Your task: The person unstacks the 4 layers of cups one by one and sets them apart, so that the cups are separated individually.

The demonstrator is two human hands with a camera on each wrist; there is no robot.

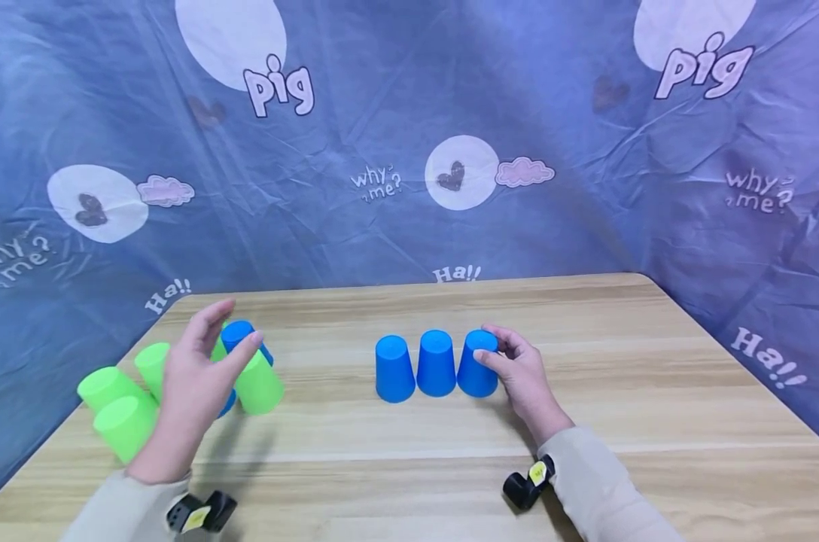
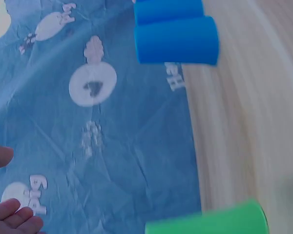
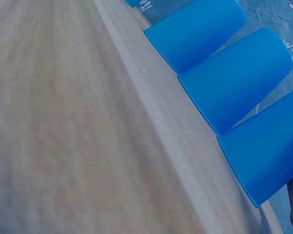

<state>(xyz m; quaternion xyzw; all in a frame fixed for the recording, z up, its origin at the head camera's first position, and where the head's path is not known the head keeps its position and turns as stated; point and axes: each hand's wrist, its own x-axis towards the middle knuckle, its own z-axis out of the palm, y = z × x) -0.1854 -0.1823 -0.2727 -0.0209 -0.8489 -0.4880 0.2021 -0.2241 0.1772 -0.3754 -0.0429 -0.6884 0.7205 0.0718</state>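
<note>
Three upside-down blue cups stand in a row at mid-table in the head view: a left one (image 1: 394, 370), a middle one (image 1: 436, 364) and a right one (image 1: 475, 376). My right hand (image 1: 526, 380) grips the right cup between thumb and fingers; that cup also shows in the right wrist view. At the left, my left hand (image 1: 191, 380) is raised with thumb and fingers spread. Just beyond it are a blue cup (image 1: 238, 333) and a green cup (image 1: 260, 385), partly hidden behind the hand. The left wrist view shows its fingers (image 2: 17, 219) apart, holding nothing.
More green cups (image 1: 126, 427) stand upside down at the table's left side, some covered by the left hand. A blue edge (image 1: 229, 403) peeks out beside that hand. The wooden table (image 1: 409, 470) ends at a patterned blue cloth backdrop (image 1: 355, 98).
</note>
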